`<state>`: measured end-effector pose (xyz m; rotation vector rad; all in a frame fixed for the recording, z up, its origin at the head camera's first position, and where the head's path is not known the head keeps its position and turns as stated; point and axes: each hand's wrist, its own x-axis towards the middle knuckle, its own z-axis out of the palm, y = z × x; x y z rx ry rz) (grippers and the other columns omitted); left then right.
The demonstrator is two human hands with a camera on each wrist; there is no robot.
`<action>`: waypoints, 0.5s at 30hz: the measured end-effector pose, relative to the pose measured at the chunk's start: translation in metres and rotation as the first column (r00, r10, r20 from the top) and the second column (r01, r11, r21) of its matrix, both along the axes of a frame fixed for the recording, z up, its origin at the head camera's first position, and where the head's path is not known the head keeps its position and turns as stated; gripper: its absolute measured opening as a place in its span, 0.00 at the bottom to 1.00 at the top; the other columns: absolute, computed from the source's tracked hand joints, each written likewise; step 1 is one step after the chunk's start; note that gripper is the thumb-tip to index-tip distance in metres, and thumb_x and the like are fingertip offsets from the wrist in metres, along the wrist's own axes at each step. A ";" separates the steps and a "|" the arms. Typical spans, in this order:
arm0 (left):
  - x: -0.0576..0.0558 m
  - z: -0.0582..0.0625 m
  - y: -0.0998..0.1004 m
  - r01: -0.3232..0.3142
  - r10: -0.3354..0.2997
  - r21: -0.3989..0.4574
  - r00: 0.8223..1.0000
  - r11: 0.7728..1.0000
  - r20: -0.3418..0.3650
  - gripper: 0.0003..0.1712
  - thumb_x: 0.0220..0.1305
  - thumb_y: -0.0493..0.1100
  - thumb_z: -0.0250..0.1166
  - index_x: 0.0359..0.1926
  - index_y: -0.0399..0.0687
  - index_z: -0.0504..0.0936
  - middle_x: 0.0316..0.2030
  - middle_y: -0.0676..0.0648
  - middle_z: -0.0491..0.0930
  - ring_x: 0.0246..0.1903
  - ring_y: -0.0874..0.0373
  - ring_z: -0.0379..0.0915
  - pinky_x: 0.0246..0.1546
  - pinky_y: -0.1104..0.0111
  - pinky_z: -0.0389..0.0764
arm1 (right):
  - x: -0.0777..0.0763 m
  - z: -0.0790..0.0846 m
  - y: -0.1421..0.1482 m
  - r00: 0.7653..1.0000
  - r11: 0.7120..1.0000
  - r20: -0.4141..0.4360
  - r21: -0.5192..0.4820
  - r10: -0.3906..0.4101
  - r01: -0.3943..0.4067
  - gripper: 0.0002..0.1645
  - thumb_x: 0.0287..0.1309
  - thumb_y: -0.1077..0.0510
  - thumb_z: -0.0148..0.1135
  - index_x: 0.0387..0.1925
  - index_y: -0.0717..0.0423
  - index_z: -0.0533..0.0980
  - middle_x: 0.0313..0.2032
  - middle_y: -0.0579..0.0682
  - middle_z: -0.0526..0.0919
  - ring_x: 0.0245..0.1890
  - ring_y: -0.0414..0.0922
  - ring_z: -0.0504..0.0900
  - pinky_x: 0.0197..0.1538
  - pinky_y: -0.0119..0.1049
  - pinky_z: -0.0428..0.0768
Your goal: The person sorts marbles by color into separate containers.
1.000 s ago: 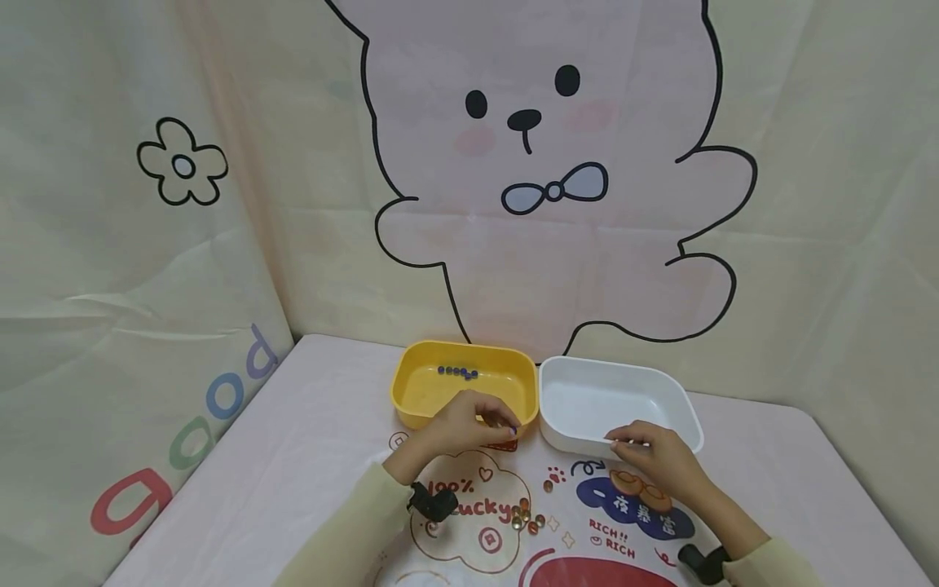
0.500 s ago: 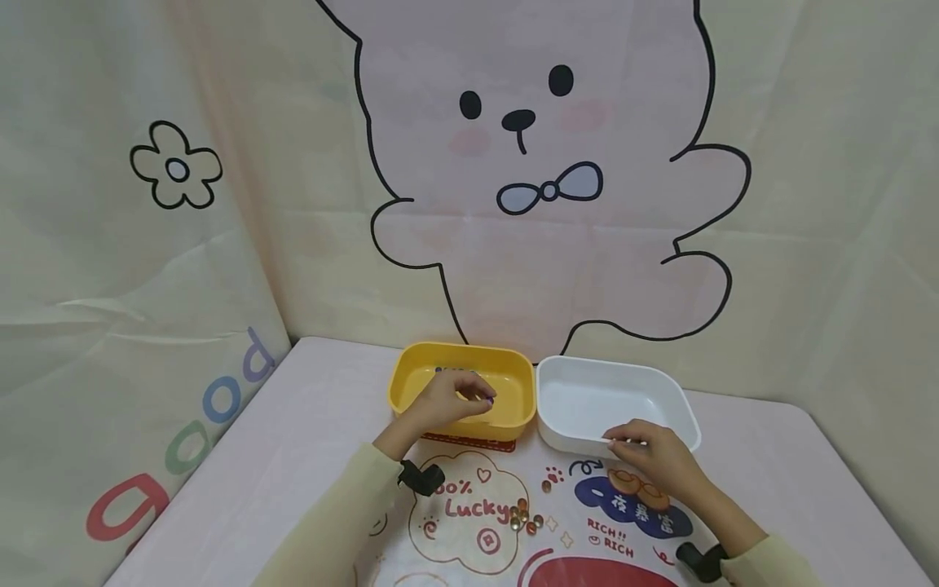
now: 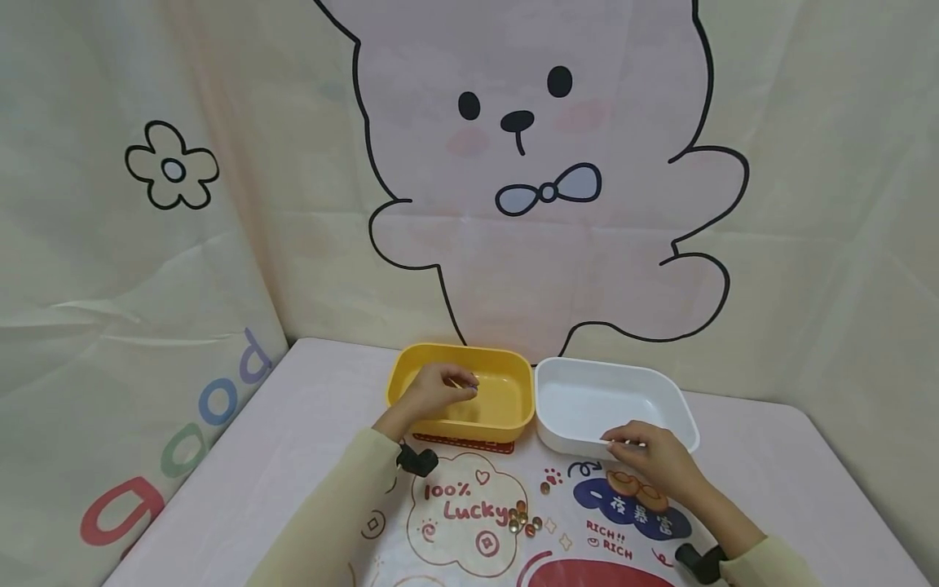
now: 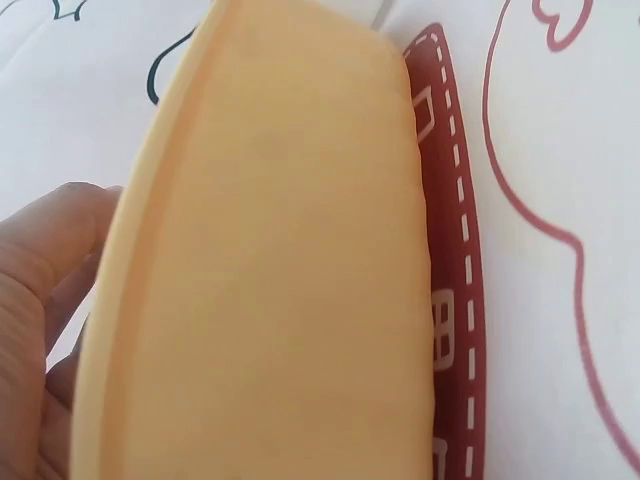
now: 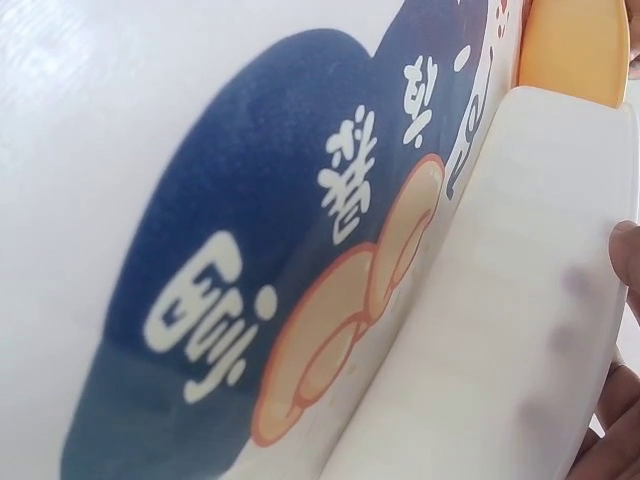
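My left hand (image 3: 434, 390) is over the inside of the yellow tray (image 3: 506, 428), thumb and fingertips together on a small dark blue bead (image 3: 473, 387), of which little shows. In the left wrist view, the tray's yellow wall (image 4: 270, 250) hides most of that hand (image 4: 50, 270). My right hand (image 3: 653, 456) holds the near rim of the white tray (image 3: 568, 440). Seen from the right wrist, the thumb (image 5: 626, 250) is at the rim, and dark finger shapes show through the white wall (image 5: 480, 330). The row of blue beads in the yellow tray is hidden behind my left hand.
Several brown and amber glassy beads (image 3: 519, 518) lie in a cluster on the printed tablecloth (image 3: 293, 408), one bead (image 3: 545, 488) apart from them. Both trays stand side by side near the back edge, before a hanging cloth (image 3: 807, 285) with a bear drawing.
My left hand has moved left and farther back, from the yellow tray's near right corner to over its inside, carrying the blue bead. The right hand stays on the white tray.
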<state>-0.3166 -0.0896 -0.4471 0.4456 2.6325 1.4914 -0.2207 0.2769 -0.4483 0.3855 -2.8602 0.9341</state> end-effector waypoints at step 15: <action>-0.022 -0.013 0.001 -0.066 0.067 -0.009 0.990 0.998 0.122 0.06 0.56 0.41 0.71 0.36 0.49 0.87 0.34 0.51 0.83 0.31 0.58 0.76 0.31 0.71 0.76 | 0.000 -0.001 0.001 1.000 1.000 -0.004 0.001 0.006 -0.006 0.05 0.58 0.56 0.66 0.37 0.45 0.84 0.37 0.43 0.85 0.41 0.47 0.85 0.44 0.43 0.84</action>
